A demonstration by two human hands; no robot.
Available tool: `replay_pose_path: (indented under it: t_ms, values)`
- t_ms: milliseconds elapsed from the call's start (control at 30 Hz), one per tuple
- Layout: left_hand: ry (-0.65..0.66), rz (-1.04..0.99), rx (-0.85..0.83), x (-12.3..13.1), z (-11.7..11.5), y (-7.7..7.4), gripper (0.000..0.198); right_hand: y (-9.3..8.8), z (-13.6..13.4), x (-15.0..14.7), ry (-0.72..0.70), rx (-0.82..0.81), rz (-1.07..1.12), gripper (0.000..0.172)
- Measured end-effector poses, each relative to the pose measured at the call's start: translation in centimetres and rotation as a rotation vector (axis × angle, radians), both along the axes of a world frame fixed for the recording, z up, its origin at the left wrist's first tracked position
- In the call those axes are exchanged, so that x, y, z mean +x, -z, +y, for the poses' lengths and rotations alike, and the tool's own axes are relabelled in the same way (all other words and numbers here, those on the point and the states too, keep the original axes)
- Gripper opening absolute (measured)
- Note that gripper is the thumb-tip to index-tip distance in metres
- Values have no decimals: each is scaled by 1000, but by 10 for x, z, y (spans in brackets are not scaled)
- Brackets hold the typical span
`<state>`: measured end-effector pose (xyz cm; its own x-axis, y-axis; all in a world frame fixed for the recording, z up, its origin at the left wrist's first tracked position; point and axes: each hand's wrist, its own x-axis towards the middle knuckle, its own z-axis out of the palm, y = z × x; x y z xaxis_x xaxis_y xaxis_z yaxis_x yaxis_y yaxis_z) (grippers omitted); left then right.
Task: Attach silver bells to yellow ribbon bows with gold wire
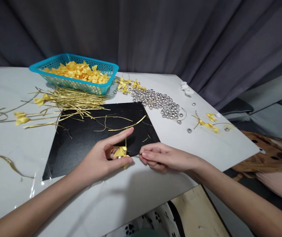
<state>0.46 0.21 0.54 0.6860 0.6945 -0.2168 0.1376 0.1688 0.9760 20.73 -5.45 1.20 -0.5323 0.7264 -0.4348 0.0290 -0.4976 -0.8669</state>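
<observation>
My left hand [106, 153] curls around a yellow ribbon bow [120, 151] that has a small bead and gold wire on it. Its thumb and fingers hold the bow just above the near edge of the black mat [76, 148]. A thin dark strand [133, 152] runs rightward from the bow to my right hand [159, 157], whose thumb and forefinger are pinched on its end. Whether that strand is wire or thread, I cannot tell. Part of the bow is hidden by my left thumb and fingers.
A blue plastic basket [101, 86] full of yellow bows stands at the back left. Before it lies a bundle of gold wire ties [79, 100]. Silver beads [158, 100] are heaped right of the mat. Finished-looking bow pieces [206, 124] lie near the right edge.
</observation>
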Motion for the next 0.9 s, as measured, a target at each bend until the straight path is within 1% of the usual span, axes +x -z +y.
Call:
replay_pose_path:
  t_ms: [167, 467, 700, 900]
  values:
    - [-1, 2, 48, -1, 0, 0, 74, 2, 0, 0, -6, 6, 4, 34]
    - [-1, 3, 18, -1, -1, 0, 76, 1, 0, 0, -12, 20, -5, 33]
    - [-2, 24, 37, -1, -1, -2, 75, 2, 0, 1, -24, 43, -24, 32]
    - [-4, 20, 44, -1, -1, -3, 74, 3, -1, 2, -20, 32, -9, 30]
